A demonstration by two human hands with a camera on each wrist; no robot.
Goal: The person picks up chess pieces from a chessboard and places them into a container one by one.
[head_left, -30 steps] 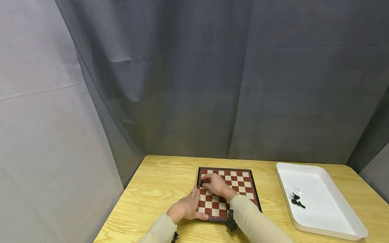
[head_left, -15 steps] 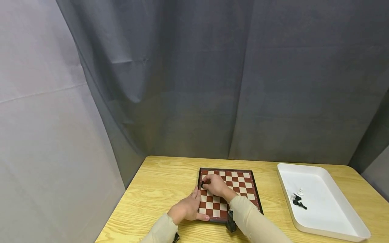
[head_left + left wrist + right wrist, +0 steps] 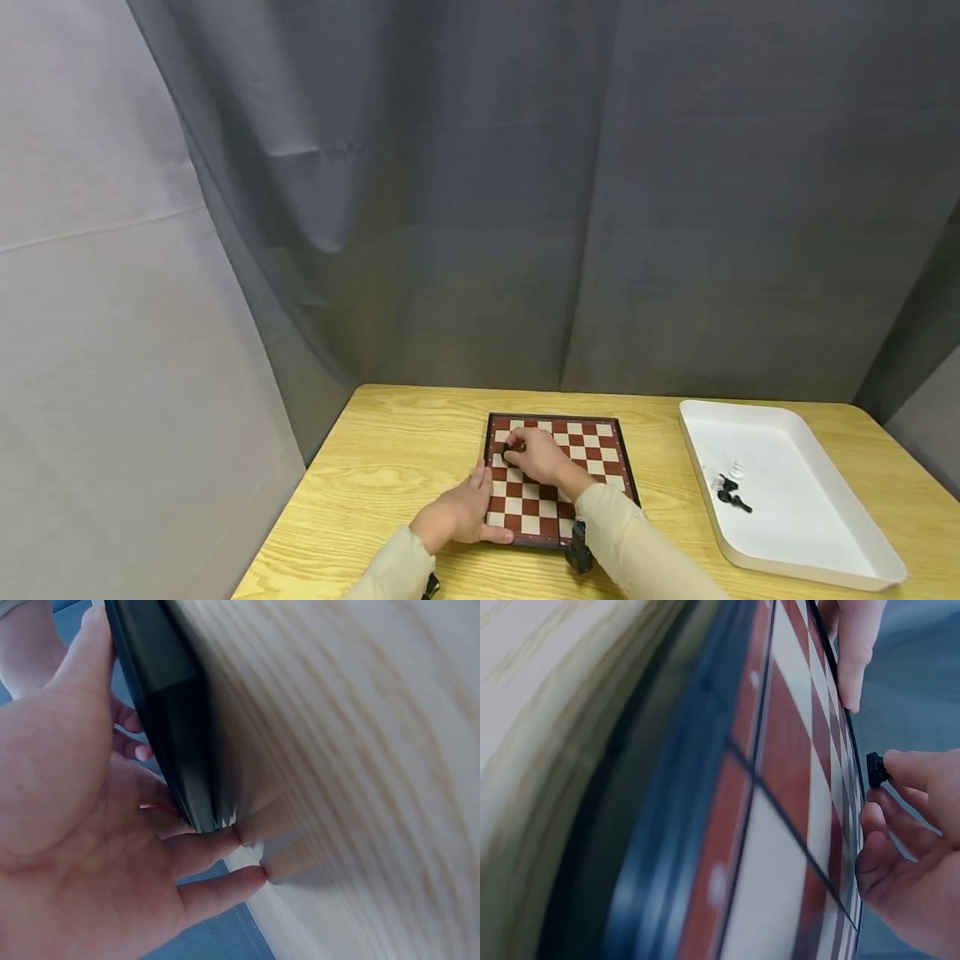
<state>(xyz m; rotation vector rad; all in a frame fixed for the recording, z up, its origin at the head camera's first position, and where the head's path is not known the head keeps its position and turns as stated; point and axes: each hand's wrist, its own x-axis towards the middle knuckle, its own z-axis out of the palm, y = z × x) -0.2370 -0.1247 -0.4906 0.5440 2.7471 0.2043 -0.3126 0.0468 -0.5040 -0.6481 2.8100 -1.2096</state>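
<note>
In the head view, my right hand [image 3: 542, 457] is over the left part of the chessboard [image 3: 531, 525]. Its thumb and fingertips pinch a small black chess piece [image 3: 876, 771], whose base shows just off the board surface in the right wrist view; its kind is hidden by the fingers. My left hand [image 3: 459, 510] rests at the board's front left corner, fairly straight fingers along the left side and thumb at the front edge. The left wrist view shows those fingers [image 3: 225, 892] touching the wooden table beside the board's dark side [image 3: 176, 727].
A white tray [image 3: 810, 500] stands on the wooden table [image 3: 397, 442] to the right of the board. Several black and white chess pieces [image 3: 727, 487] lie near its left wall, with one white piece [image 3: 737, 469] upright. A grey curtain [image 3: 480, 250] hangs behind the table.
My right hand has moved slightly right with the black chess piece, away from the board's left edge. My left hand stays at the corner. The head view shifts a little.
</note>
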